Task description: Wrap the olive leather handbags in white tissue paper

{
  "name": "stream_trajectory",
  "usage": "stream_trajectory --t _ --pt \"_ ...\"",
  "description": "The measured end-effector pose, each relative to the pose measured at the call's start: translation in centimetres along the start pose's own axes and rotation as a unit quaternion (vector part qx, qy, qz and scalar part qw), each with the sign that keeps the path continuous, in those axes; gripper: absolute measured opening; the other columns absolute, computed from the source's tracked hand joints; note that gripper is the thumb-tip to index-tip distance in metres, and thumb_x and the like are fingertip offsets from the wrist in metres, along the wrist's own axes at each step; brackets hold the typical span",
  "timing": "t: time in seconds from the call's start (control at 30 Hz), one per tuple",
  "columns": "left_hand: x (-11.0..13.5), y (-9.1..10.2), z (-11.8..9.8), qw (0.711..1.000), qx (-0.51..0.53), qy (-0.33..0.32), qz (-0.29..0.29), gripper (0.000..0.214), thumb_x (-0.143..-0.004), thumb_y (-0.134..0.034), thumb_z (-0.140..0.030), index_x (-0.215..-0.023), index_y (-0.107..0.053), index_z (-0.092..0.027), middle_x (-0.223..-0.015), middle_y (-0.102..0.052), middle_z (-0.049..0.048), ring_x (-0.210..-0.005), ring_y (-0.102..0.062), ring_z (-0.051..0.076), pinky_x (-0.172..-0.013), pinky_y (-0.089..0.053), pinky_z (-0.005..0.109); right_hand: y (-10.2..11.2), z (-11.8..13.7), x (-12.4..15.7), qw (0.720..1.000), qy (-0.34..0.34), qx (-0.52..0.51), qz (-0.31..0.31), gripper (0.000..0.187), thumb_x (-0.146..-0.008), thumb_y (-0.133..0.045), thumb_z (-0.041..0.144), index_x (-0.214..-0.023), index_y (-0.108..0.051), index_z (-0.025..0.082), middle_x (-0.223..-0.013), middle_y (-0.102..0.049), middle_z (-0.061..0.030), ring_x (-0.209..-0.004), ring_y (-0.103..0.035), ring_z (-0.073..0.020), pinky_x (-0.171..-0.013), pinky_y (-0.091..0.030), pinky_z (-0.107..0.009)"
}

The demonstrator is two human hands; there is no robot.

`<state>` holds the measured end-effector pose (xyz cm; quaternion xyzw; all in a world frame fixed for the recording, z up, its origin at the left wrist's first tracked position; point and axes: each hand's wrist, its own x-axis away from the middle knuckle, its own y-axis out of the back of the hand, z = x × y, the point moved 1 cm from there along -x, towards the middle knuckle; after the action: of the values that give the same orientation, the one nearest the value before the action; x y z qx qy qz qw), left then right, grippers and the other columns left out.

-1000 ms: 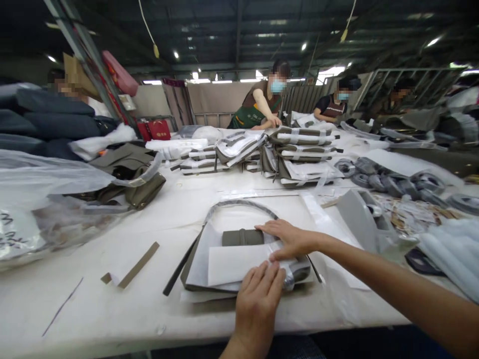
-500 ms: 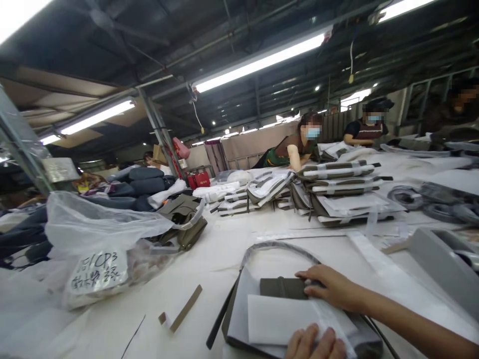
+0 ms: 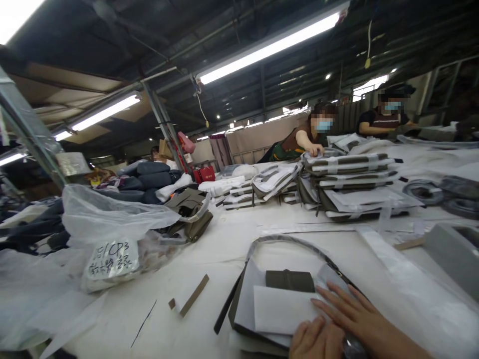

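Observation:
An olive-green handbag (image 3: 235, 311) lies on the table in front of me, its wrapped handle (image 3: 286, 239) arching away from me. White paper sheets (image 3: 280, 311) cover much of its front. Part of a dark flap with a strap (image 3: 290, 280) shows above the folded paper. My right hand (image 3: 352, 311) rests on the right side of the paper, fingers spread and flat. Just below it, my left hand (image 3: 318, 339) sits at the paper's lower edge with curled fingers. What those fingers pinch, if anything, is hidden.
A brown strip (image 3: 194, 295) lies left of the bag. Further left is a clear plastic bag with handwriting (image 3: 112, 259). Paper-wrapped handbags (image 3: 352, 184) are stacked at the back, where a masked co-worker's hand (image 3: 312, 148) touches the pile. A grey box-like object (image 3: 449, 257) stands right.
My right hand has moved from the dark flap down and toward me onto the paper, fingers now spread. My left hand stays low on the bag. The co-worker's hand has risen onto the stack.

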<state>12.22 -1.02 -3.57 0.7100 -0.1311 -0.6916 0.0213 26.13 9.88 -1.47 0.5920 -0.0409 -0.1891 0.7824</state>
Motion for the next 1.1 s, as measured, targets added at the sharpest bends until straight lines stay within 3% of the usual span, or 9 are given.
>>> stream_trajectory --t 0.13,0.27,0.37,0.5,0.67,0.8,0.9,1.0,1.1 --pt "-1.0 2.2 0.0 0.992 0.019 -0.012 0.121 0.024 -0.092 -0.052 -0.025 -0.108 -0.070 -0.025 -0.096 -0.078 0.0001 -0.087 -0.074 0.017 -0.071 -0.059 0.031 0.3 0.3 0.5 0.997 0.031 0.048 -0.050 0.096 -0.064 -0.068 0.025 -0.152 -0.033 0.037 -0.157 -0.035 -0.0055 -0.141 -0.036 -0.0401 -0.112 -0.033 -0.061" --pt "-2.9 4.8 0.1 0.956 0.062 -0.006 0.286 0.033 -0.099 -0.048 -0.028 -0.129 -0.060 -0.023 -0.128 -0.068 0.0018 -0.116 -0.064 0.018 -0.098 -0.054 0.034 1.3 2.3 2.0 0.987 0.036 0.115 -0.107 0.081 -0.079 -0.065 0.024 -0.153 -0.033 0.027 -0.154 -0.041 -0.0098 -0.143 -0.036 -0.0337 -0.115 -0.028 -0.059" --pt "-3.9 5.9 0.8 0.928 0.081 -0.035 0.361 0.038 -0.100 -0.047 -0.023 -0.136 -0.054 -0.020 -0.143 -0.057 0.0033 -0.129 -0.054 0.017 -0.109 -0.047 0.035 1.9 3.5 2.7 0.981 0.048 0.130 -0.137 0.070 -0.086 -0.061 0.018 -0.151 -0.035 0.021 -0.147 -0.052 -0.0116 -0.138 -0.044 -0.0297 -0.117 -0.027 -0.057" --pt "-5.6 7.2 2.8 0.909 0.048 -0.104 0.402 0.048 -0.096 -0.055 -0.023 -0.143 -0.045 -0.017 -0.151 -0.047 0.0051 -0.139 -0.043 0.022 -0.113 -0.043 0.042 3.2 3.1 2.9 0.979 0.058 0.147 -0.126 0.066 -0.085 -0.059 0.012 -0.148 -0.041 0.020 -0.144 -0.055 -0.0117 -0.133 -0.050 -0.0285 -0.119 -0.024 -0.057" --pt "-7.1 9.1 6.8 0.886 -0.061 -0.122 0.443 0.066 -0.088 -0.069 -0.031 -0.146 -0.042 -0.016 -0.152 -0.044 0.0112 -0.140 -0.042 0.032 -0.112 -0.041 0.053 4.8 2.1 3.8 0.971 -0.017 0.188 -0.151 0.054 -0.090 -0.049 0.005 -0.142 -0.050 0.019 -0.141 -0.057 -0.0115 -0.133 -0.049 -0.0305 -0.115 -0.029 -0.059" --pt "-5.8 9.9 8.5 0.886 -0.069 -0.139 0.437 0.056 -0.093 -0.061 -0.028 -0.145 -0.044 -0.018 -0.151 -0.046 0.0103 -0.137 -0.046 0.030 -0.110 -0.043 0.050 3.6 4.8 5.2 0.981 -0.072 0.041 -0.177 0.044 -0.097 -0.048 0.018 -0.140 -0.053 0.023 -0.123 -0.068 -0.0099 -0.111 -0.064 -0.0252 -0.098 -0.051 -0.042" --pt "-4.2 9.8 8.5 0.903 -0.063 -0.137 0.402 0.049 -0.096 -0.052 -0.024 -0.144 -0.046 -0.016 -0.147 -0.051 0.0115 -0.132 -0.052 0.028 -0.106 -0.047 0.044 1.6 7.5 5.3 0.967 -0.177 -0.143 -0.118 0.057 -0.095 -0.052 0.028 -0.151 -0.038 0.025 -0.097 -0.073 -0.0059 -0.078 -0.068 -0.0201 -0.077 -0.057 -0.035" --pt "-3.1 9.7 8.2 0.918 -0.054 -0.114 0.376 0.052 -0.096 -0.048 -0.019 -0.147 -0.042 -0.015 -0.145 -0.052 0.0123 -0.131 -0.053 0.027 -0.104 -0.048 0.041 0.1 9.0 4.5 0.916 -0.265 -0.285 -0.096 0.078 -0.088 -0.060 0.028 -0.156 -0.022 0.028 -0.087 -0.070 -0.0018 -0.068 -0.065 -0.0182 -0.074 -0.057 -0.037" --pt "-2.5 9.6 8.1 0.923 -0.041 -0.094 0.370 0.060 -0.094 -0.053 -0.026 -0.150 -0.037 -0.015 -0.148 -0.050 0.0123 -0.133 -0.051 0.029 -0.104 -0.048 0.041 -0.5 9.7 3.3 0.834 -0.280 -0.455 -0.138 0.092 -0.080 -0.069 0.029 -0.156 -0.017 0.032 -0.116 -0.065 -0.0075 -0.099 -0.067 -0.0217 -0.092 -0.054 -0.043"
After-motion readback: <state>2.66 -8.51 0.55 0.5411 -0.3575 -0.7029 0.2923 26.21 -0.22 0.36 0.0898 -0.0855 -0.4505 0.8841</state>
